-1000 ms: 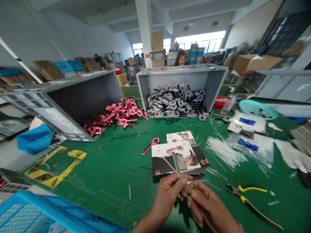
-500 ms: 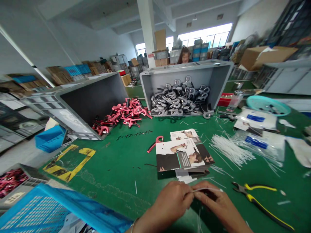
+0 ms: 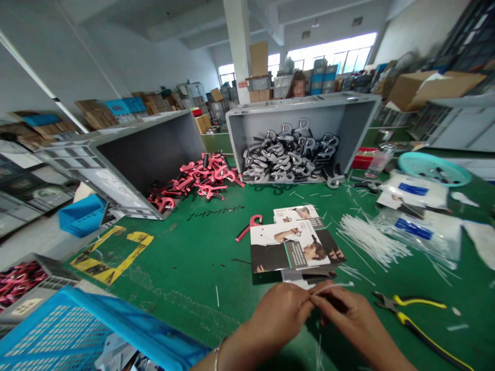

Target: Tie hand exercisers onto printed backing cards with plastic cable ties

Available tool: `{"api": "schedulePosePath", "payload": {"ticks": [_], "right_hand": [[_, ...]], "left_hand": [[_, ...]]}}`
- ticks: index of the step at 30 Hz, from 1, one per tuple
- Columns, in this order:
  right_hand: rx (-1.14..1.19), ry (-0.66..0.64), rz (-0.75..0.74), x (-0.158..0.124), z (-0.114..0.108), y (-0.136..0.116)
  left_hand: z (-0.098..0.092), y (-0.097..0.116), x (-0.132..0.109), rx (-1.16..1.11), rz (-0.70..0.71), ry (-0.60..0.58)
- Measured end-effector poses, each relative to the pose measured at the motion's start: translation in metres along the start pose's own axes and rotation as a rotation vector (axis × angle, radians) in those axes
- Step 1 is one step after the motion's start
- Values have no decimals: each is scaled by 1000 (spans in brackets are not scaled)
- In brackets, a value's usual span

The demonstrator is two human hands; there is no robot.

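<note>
At the near edge of the table, my left hand point(image 3: 284, 312) and my right hand point(image 3: 346, 312) meet with fingers pinched together. Both grip a thin white cable tie point(image 3: 342, 285), whose end sticks out to the right above my right fingers. What else lies between the fingertips is hidden. Just beyond them is a stack of printed cards point(image 3: 270, 257). Right of my right hand lie cutting pliers point(image 3: 401, 314) with yellow and black handles, jaws apart. A heap of white cable ties point(image 3: 371, 239) is spread farther back on the right.
Two tipped grey bins stand behind: one point(image 3: 350, 134) with grey-black hand grippers point(image 3: 286, 154), one point(image 3: 127, 154) with red ones point(image 3: 204, 175) spilling out. A single red hand grip point(image 3: 249, 228) lies near the cards. A blue crate point(image 3: 127, 314) occupies the near left. A person point(image 3: 297, 85) is behind the bins.
The view has shifted slightly. My hands stay pinched together on the cable tie, with their fingers slightly moved; the tie's free end now points more level to the right.
</note>
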State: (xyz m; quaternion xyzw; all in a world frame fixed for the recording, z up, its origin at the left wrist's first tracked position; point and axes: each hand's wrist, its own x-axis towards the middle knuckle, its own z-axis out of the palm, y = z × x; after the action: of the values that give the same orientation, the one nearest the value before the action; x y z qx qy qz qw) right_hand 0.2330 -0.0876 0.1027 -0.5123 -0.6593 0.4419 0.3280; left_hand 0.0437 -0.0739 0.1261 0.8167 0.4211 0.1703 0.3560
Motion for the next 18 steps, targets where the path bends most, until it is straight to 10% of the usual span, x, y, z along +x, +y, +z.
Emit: {"api": "schedulePosePath", "payload": {"ticks": [3, 8, 13, 18], "right_hand": [[-16, 106, -33, 7, -13, -4], [196, 321, -35, 33, -39, -17], [243, 406, -152, 87, -29, -36], [167, 234, -301, 135, -1, -35]], "left_hand": [[-32, -12, -4, -274, -4, 170], [-78, -80, 11, -747, -399, 939], [-55, -112, 40, -1067, -447, 650], [-26, -100, 52, -1158, -367, 680]]}}
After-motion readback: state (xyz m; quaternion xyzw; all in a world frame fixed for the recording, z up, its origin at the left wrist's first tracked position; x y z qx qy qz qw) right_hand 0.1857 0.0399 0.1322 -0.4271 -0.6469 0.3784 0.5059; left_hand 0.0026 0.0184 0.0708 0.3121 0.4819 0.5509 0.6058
